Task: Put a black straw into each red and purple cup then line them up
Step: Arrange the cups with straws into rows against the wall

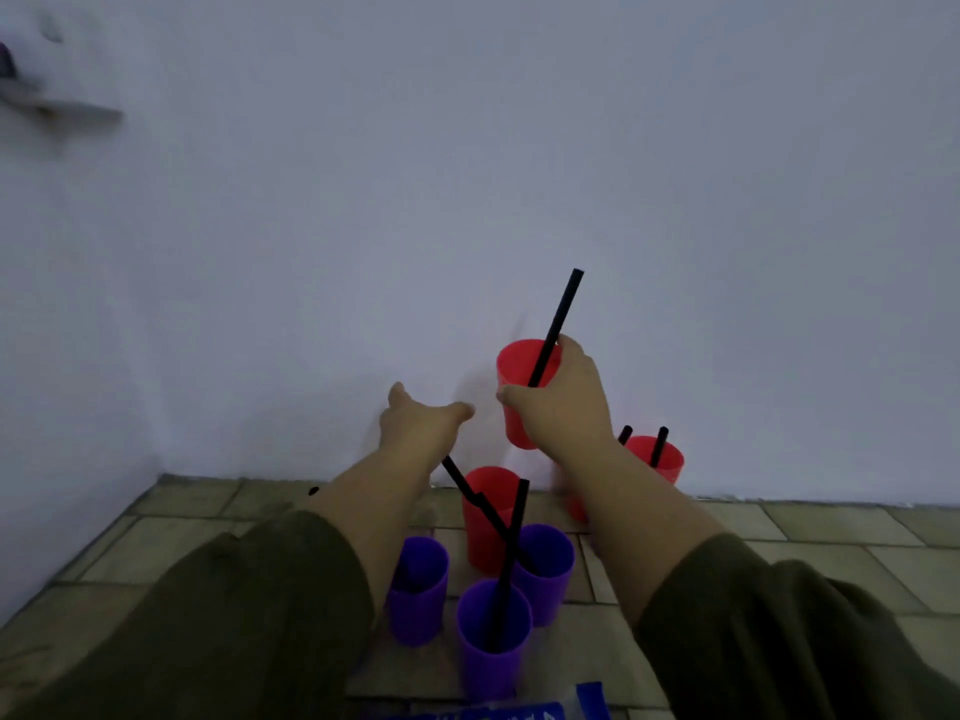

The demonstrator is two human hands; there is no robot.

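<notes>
My right hand [563, 402] grips a red cup [514, 376] and holds it up in front of the wall, with a black straw [558, 322] leaning out of it. My left hand [418, 423] reaches forward beside it, fingers apart and holding nothing. Below stand a red cup [485, 517] with a bent straw, and a red cup [657, 459] at the right with a straw in it. Three purple cups stand nearest me: the left one [418, 589], the front one [493, 636] with a straw [511, 553], and the right one [545, 569].
The cups stand on a tiled floor [779, 543] against a pale wall [467, 174]. A blue and white packet [519, 711] lies at the bottom edge. A grey shelf [57, 109] juts from the wall at the far upper left.
</notes>
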